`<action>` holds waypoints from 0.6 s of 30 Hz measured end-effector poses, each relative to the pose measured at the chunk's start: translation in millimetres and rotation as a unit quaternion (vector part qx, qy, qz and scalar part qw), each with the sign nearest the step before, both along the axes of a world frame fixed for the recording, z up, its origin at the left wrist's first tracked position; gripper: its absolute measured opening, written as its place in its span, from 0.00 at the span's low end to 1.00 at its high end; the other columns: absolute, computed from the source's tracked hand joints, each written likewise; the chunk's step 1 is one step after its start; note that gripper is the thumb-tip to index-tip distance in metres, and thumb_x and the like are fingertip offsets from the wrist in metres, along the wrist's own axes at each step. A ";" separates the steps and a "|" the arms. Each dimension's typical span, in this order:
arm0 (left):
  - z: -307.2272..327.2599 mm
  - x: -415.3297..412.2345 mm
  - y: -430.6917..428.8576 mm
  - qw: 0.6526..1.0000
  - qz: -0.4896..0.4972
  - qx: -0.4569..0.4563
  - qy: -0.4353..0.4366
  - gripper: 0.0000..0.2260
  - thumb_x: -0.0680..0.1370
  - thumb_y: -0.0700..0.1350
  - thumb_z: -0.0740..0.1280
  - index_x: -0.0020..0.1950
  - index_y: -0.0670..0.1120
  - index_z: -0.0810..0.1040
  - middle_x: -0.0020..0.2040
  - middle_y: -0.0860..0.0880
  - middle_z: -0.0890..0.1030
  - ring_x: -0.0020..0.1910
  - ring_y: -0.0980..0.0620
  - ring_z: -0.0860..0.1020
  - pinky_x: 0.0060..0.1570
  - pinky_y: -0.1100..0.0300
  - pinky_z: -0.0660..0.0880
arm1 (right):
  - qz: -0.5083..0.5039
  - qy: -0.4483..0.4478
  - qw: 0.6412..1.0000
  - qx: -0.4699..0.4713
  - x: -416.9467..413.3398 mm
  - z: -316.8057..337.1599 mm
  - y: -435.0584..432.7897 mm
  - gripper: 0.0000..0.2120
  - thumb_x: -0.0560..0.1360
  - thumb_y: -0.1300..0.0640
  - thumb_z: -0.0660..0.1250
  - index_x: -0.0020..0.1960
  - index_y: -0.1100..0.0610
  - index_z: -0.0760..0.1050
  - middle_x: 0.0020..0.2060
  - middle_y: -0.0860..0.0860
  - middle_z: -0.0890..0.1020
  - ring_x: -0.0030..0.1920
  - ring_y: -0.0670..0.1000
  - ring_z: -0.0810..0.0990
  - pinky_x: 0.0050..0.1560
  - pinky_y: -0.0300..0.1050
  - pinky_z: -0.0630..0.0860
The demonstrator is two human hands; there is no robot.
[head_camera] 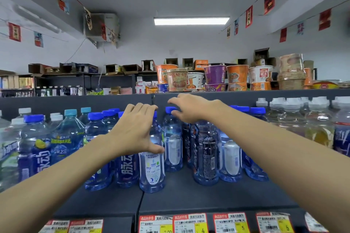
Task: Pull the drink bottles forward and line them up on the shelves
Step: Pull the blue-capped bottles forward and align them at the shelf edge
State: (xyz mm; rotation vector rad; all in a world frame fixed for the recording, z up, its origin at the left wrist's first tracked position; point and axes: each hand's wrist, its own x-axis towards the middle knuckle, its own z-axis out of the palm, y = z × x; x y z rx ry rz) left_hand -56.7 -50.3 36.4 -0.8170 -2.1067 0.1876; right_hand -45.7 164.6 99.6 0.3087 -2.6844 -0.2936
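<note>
Blue-capped drink bottles stand in uneven rows on a dark shelf [189, 195]. My left hand [136, 128] grips the upper part of a front blue bottle [152, 172], with the thumb round its front and the fingers over its top. My right hand [191, 108] reaches further back with spread fingers. Its thumb and forefinger lie either side of the blue cap of a rear bottle [172, 145] without closing on it. A dark-labelled bottle [206, 155] stands below my right wrist, with more blue bottles [230, 159] to its right.
Lemon and light-blue bottles [66, 138] crowd the left, clear white-capped bottles [318, 128] the right. Instant noodle cups [216, 75] sit on the shelf above. Price tags [191, 223] line the front edge. Bare shelf lies in front of the bottles.
</note>
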 end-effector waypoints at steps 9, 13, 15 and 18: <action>-0.1 -4.8 -1.7 0.999 -0.046 0.006 -0.026 0.51 0.61 0.78 0.65 0.74 0.46 0.61 0.65 0.51 0.70 0.63 0.50 0.67 0.64 0.55 0.61 | -0.023 -0.065 0.998 0.011 -35.0 8.3 -10.5 0.13 0.83 0.47 0.61 0.41 0.49 0.70 0.43 0.49 0.77 0.46 0.54 0.76 0.50 0.50 0.74; -0.7 -3.9 -3.4 0.998 -0.048 0.006 -0.028 0.51 0.61 0.78 0.65 0.73 0.47 0.62 0.65 0.51 0.70 0.62 0.50 0.67 0.63 0.55 0.61 | -0.038 -0.042 0.998 0.034 -36.6 12.1 -9.8 0.23 0.82 0.39 0.61 0.40 0.57 0.75 0.36 0.52 0.78 0.36 0.51 0.75 0.37 0.46 0.73; -0.6 -3.2 -3.9 0.998 -0.050 0.008 -0.029 0.51 0.61 0.78 0.66 0.73 0.47 0.62 0.65 0.51 0.70 0.63 0.50 0.67 0.63 0.55 0.61 | -0.049 -0.017 0.997 0.061 -39.2 11.0 -12.9 0.27 0.81 0.37 0.61 0.36 0.58 0.71 0.34 0.53 0.76 0.33 0.50 0.72 0.31 0.44 0.66; -0.1 -1.9 -3.8 0.998 -0.058 0.013 -0.031 0.49 0.61 0.77 0.66 0.72 0.47 0.63 0.63 0.52 0.70 0.62 0.51 0.67 0.63 0.56 0.62 | -0.044 -0.011 0.997 0.066 -40.6 13.8 -15.5 0.25 0.80 0.38 0.63 0.36 0.58 0.70 0.32 0.51 0.74 0.33 0.50 0.72 0.31 0.44 0.66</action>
